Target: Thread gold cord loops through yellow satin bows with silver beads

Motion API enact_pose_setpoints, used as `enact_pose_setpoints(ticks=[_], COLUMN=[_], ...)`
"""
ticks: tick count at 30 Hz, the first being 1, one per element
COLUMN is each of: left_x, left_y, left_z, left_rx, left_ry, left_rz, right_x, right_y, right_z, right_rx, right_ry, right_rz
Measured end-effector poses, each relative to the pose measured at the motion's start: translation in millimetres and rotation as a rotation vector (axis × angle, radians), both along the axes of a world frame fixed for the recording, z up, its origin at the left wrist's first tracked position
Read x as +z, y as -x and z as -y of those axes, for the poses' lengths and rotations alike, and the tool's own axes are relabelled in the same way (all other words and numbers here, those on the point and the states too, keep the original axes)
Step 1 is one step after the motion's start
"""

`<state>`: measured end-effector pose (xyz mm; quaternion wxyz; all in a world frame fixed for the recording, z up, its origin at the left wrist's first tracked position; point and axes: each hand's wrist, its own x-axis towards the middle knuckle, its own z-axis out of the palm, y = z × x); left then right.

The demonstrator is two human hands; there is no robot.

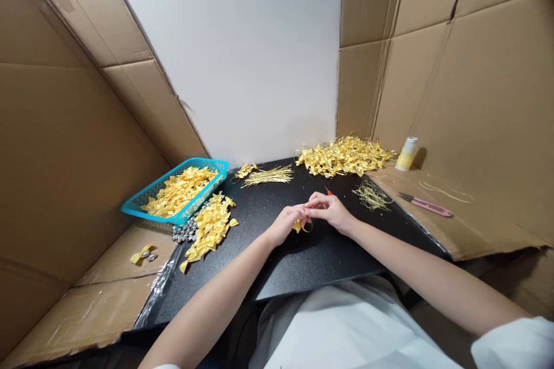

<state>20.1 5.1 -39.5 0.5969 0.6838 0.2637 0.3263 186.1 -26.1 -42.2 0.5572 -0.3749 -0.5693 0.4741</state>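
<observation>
My left hand [289, 222] is closed on a small yellow ribbon bow [296, 225], which shows partly below the fingers. A loop of thin gold cord [309, 227] curves out beside the bow. Pinched fingertips of my right hand [332, 212] meet the left fingertips above the black table [277, 268]. What the right fingers grip is hidden. A small red tip [329, 192] shows just beyond the right hand; I cannot tell whether it is held. Straight gold cords [268, 175] lie behind the hands.
A turquoise basket [176, 220] of yellow bows stands left. Loose bows [212, 225] and silver beads [184, 233] lie beside it. Corded bows [346, 157] form a heap at the back. At right are cord scraps [372, 195], a thread spool [407, 154] and pink thread snips [426, 204].
</observation>
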Motion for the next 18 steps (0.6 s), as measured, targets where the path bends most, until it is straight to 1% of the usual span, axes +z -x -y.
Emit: enact_pose_setpoints(ticks=[7,12,14,18], left_x=[0.6,1.6,1.4,0.2], left_y=[-0.4,-2.5,-3.0,-2.4], left_z=[-1.8,-1.1,-1.2,-2.5], left_rx=[0.018,0.031,0.033,0.014], left_ry=[-0.011,0.003,0.015,0.014], left_rz=[0.048,0.092,0.101,0.088], right_x=[-4.3,-4.8,-4.3,-2.2], right_y=[0.5,0.2,-0.1,-0.6], right_z=[-2.5,-2.8,-2.1,0.8], right_rx=[-0.035,-0.072,-0.096,-0.127], right_ry=[-0.037,-0.029,-0.052,-0.149], right_rz=[0.049,0.024,0.046,0.142])
